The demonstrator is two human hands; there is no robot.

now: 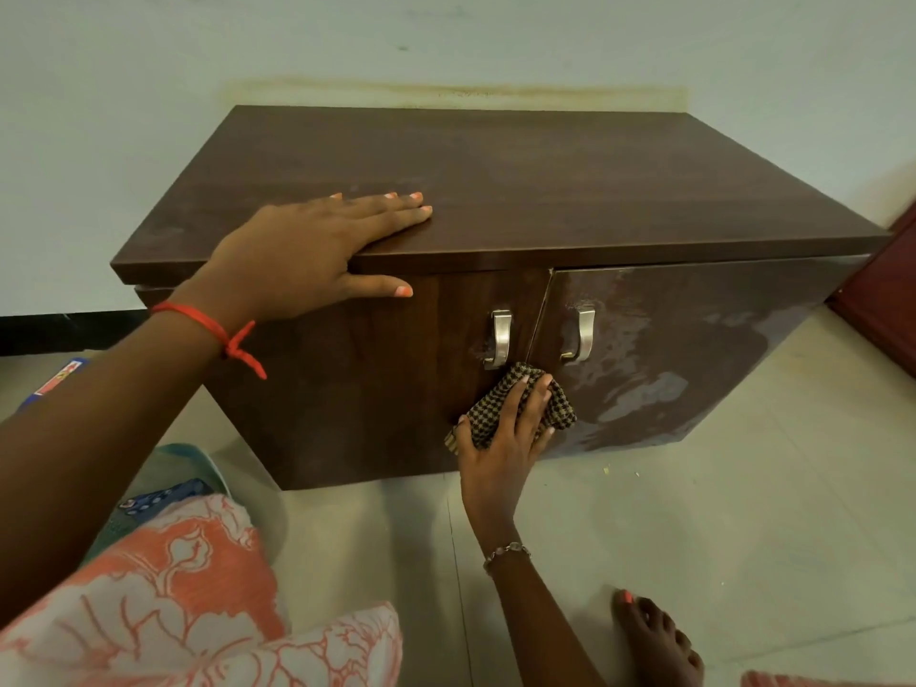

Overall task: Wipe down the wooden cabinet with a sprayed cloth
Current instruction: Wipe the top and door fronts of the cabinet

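- Head view, looking down on a dark wooden cabinet, low on the floor tiles, back to a pale wall.
- Pressing a brown-and-black checked cloth w/ R hand onto the cabinet front, low down, over the seam btwn the two doors.
- Fingers spread and nearly straight across the bunched cloth, thumb out at its L edge; not closed into a fist, just pushing fabric against wood.
- Bracing w/ L hand on the top panel nr the front L corner: four fingers straight, close together, flat on top; thumb dropped over the front lip, touching L door. Holding nothing.
- Red thread tied at L wrist, beaded bracelet at R wrist.
- L handle and R handle either side of the seam, close together; cloth just beneath both, contact w/ them impossible to tell.
- Edges: top panel overhanging the doors at front and at L side.
- Pale wet-looking streaks across R door; L door dark and even.
- Room: tile showing in front of and to R of cabinet, up to a dark red panel at frame's R edge.
- Bare foot on tile bottom R, well apart from cabinet.
- Orange-and-white floral garment bottom L, nr the cabinet's L front corner.
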